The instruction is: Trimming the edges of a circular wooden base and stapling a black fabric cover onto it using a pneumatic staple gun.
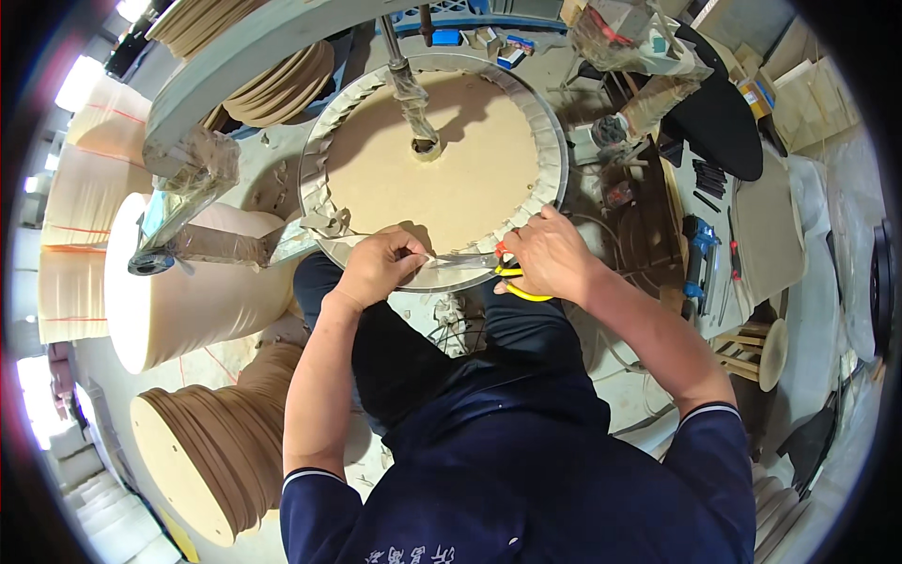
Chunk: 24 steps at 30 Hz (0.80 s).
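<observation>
In front of me lies a round board (470, 179) with grey-beige fabric (324, 160) folded over its edge in pleats, inside a metal ring (564, 150). My right hand (554, 256) holds scissors (467, 261) with yellow and red handles. Their blades point left along the near rim, tips close to the fingers of my left hand (381, 263). Those fingers pinch a bit of the fabric edge, partly hidden by the hand. A loose fabric strip (329, 224) lies left of my left hand. A wrapped metal rod (413, 103) comes down onto the board's middle.
Large cream rolls (202, 273) stand at my left. Stacked round boards lie lower left (188, 461) and at the back left (282, 85). A machine arm (216, 240) reaches in from the left. At right, a blue staple gun (700, 258) lies on a bench (775, 226).
</observation>
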### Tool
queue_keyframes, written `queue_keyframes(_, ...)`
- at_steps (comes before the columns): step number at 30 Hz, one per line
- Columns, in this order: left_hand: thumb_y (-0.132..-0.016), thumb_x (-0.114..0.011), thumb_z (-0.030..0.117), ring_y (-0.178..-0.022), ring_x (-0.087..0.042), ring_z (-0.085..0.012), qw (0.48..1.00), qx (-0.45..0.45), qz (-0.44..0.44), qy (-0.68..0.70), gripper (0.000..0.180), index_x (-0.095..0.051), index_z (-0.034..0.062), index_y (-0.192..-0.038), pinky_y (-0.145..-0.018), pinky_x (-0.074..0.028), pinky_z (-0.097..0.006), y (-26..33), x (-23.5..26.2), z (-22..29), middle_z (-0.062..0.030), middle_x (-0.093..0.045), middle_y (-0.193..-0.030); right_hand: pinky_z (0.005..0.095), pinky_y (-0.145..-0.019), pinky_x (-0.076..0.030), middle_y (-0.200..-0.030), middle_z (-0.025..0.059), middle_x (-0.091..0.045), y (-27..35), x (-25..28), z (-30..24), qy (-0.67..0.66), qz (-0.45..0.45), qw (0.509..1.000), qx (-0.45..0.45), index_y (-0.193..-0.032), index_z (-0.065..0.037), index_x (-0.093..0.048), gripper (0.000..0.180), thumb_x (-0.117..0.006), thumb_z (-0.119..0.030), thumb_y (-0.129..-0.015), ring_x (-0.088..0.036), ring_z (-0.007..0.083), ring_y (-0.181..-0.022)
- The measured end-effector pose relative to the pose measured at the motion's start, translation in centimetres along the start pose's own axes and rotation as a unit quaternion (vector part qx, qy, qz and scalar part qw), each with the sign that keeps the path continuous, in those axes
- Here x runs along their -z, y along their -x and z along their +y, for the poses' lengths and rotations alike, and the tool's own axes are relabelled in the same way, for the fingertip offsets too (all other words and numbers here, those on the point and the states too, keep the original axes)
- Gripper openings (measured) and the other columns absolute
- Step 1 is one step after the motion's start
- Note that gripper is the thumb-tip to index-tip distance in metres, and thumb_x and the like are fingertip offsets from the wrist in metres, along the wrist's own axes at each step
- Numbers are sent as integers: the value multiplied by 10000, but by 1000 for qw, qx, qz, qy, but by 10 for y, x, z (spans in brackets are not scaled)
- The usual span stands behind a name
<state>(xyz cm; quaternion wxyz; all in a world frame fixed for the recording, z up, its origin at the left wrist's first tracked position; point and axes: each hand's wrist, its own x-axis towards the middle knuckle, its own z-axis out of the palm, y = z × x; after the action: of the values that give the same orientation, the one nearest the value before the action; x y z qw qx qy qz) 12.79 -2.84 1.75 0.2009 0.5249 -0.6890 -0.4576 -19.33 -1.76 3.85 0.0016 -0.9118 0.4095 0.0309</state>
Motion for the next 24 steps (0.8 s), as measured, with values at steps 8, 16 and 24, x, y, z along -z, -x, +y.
queue_keyframes(8, -943, -808, 87, -789, -638, -134, 998, -43, 25, 34, 66, -803, 46, -994, -733, -526, -290, -2, -4, -14, -21, -679, -922, 393, -955, -461, -721, 114, -737, -24, -4, -17, -43, -77, 996, -5, -992, -61, -755, 712, -734, -758, -847, -743, 292, -747)
queue_keyframes(16, -950, -812, 88, -797, -603, -105, 994, -43, 45, 85, 66, -812, 50, -1004, -749, -500, -260, -3, -9, -17, -6, -661, -911, 396, -953, -461, -634, 108, -698, -17, -10, -20, -43, 52, 998, 16, -922, -85, -768, 661, -730, -742, -860, -716, 295, -643)
queue_keyframes(24, -1022, -785, 169, -853, -577, -46, 945, 62, 105, 303, 117, -799, 58, -1059, -799, -474, -218, 0, -18, -18, 66, -688, -932, 395, -933, -456, -634, 96, -686, -12, -3, -19, -37, -89, 995, -6, -928, -80, -754, 691, -712, -765, -855, -718, 285, -674)
